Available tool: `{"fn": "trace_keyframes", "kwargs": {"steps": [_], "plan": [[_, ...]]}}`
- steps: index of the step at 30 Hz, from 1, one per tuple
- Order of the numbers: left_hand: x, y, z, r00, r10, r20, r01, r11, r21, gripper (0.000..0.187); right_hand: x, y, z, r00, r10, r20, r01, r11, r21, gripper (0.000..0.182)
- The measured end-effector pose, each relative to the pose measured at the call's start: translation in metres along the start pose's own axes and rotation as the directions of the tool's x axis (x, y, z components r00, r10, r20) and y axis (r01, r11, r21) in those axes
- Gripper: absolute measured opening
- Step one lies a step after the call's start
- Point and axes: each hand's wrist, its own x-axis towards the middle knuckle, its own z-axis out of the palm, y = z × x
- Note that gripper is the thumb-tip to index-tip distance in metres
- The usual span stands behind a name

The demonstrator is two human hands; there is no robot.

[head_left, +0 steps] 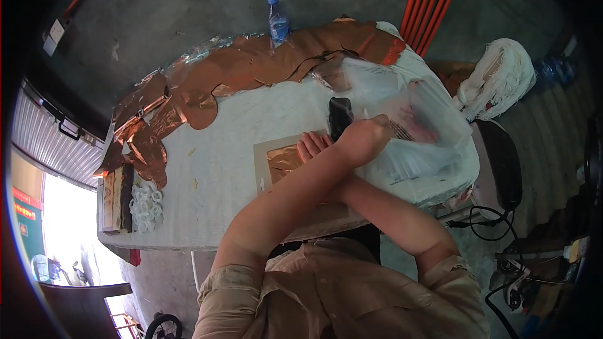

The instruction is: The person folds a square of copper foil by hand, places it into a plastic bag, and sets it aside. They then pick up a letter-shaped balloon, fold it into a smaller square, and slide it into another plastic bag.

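- Left hand [370, 139]: clenched beside the plastic bags [411, 119]; cannot tell whether it grasps one.
- Right hand [314, 145]: released, fingers extended over the foil card [282, 160].
- Phone [340, 117]: between both hands.

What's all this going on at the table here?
Someone is working with bare hands at a cloth-covered table, left forearm crossed over the right. The right hand lies, fingers outstretched, at a card with a shiny copper-coloured panel. The left hand is curled beside some clear bags; whether it grips anything is hard to tell. A small black object sits between the hands, and crumpled copper foil lines the far edge.
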Motion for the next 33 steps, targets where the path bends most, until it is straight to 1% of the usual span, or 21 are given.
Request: {"fn": "trace_keyframes", "kwargs": {"steps": [1,2,3,5,6,8,11,13,15,17,18,20,22,23,25,26,27,28,29,31,33], "plan": [[0.0,0.001,-0.002,0.999,-0.024,0.028,0.022,0.996,0.085,0.009,0.0,-0.001,-0.003,1.0,0.009,0.003,-0.01,0.999,0.03,0.079],[0.0,0.002,-0.004,0.997,-0.051,0.055,0.041,0.984,0.171,0.01,0.0,0.001,0.0,1.0,0.007,0.005,-0.007,0.999,0.031,0.079],[-0.001,0.003,-0.005,0.997,-0.053,0.053,0.043,0.984,0.171,0.01,0.001,0.002,0.003,1.0,-0.002,-0.01,0.002,1.0,0.002,0.078],[-0.002,0.004,-0.007,1.0,-0.01,0.023,0.007,0.991,0.136,0.02,-0.001,0.004,0.007,1.0,-0.013,-0.023,0.012,1.0,-0.027,0.078],[-0.001,0.006,-0.01,1.0,-0.01,0.023,0.007,0.991,0.136,0.02,-0.001,0.002,0.003,1.0,-0.008,-0.014,0.008,1.0,-0.004,0.077],[0.001,0.01,-0.015,0.967,-0.221,0.128,0.211,0.974,0.088,0.031,0.0,0.001,-0.001,1.0,-0.002,-0.005,0.003,1.0,0.018,0.077],[0.001,0.005,-0.015,0.964,-0.23,0.134,0.232,0.973,-0.002,0.035,0.002,-0.001,-0.004,0.999,0.021,0.044,-0.02,1.0,-0.01,0.074],[0.001,0.007,-0.018,0.957,-0.254,0.14,0.262,0.964,-0.039,0.033,0.004,-0.003,-0.014,0.995,0.03,0.095,-0.032,0.999,0.017,0.072],[0.001,0.007,-0.021,0.949,-0.279,0.146,0.291,0.954,-0.073,0.032,0.004,-0.003,-0.007,0.996,0.038,0.083,-0.038,0.999,-0.01,0.071],[0.001,0.006,-0.023,0.955,-0.294,0.038,0.292,0.913,-0.286,0.03,0.003,-0.002,0.0,0.997,0.044,0.07,-0.041,0.998,-0.037,0.071],[0.0,0.007,-0.026,0.955,-0.294,0.037,0.292,0.913,-0.284,0.03,0.005,-0.002,0.0,0.995,0.067,0.07,-0.068,0.998,0.01,0.072],[-0.009,0.008,-0.036,0.956,-0.243,-0.167,0.158,0.901,-0.404,0.016,0.004,-0.003,-0.002,0.994,0.085,0.071,-0.09,0.994,0.059,0.073],[-0.022,0.021,-0.067,0.954,-0.226,-0.196,0.135,0.909,-0.394,0.013,0.006,-0.007,-0.024,0.994,0.064,0.09,-0.091,0.938,0.335,0.075],[-0.032,0.028,-0.086,0.952,-0.21,-0.224,0.111,0.916,-0.386,0.011,0.007,-0.009,-0.028,0.994,0.06,0.089,-0.087,0.937,0.338,0.075],[-0.062,0.037,-0.117,0.917,-0.254,-0.308,0.115,0.906,-0.407,0.012,0.012,-0.012,-0.032,0.974,0.121,0.193,-0.141,0.986,0.09,0.077],[-0.08,0.039,-0.134,0.9,-0.181,-0.396,0.106,0.973,-0.204,0.015,0.013,-0.012,-0.031,0.975,0.111,0.192,-0.132,0.986,0.098,0.077],[-0.1,0.041,-0.15,0.882,-0.089,-0.463,0.107,0.994,0.013,0.017,0.012,-0.011,-0.029,0.974,0.124,0.188,-0.145,0.984,0.1,0.078],[-0.123,0.044,-0.163,0.86,-0.062,-0.507,0.158,0.976,0.148,0.019,0.012,-0.011,-0.027,0.973,0.137,0.184,-0.157,0.982,0.104,0.078],[-0.146,0.048,-0.175,0.838,-0.03,-0.544,0.215,0.936,0.28,0.02,0.012,-0.011,-0.027,0.976,0.121,0.18,-0.143,0.983,0.118,0.078],[-0.196,0.049,-0.192,0.857,-0.001,-0.515,0.312,0.798,0.516,0.021,0.012,-0.011,-0.028,0.978,0.124,0.169,-0.139,0.987,0.081,0.079],[-0.238,0.052,-0.204,0.883,-0.17,-0.438,0.427,0.679,0.597,0.021,0.011,-0.01,-0.026,0.981,0.109,0.162,-0.126,0.987,0.099,0.08]]}}
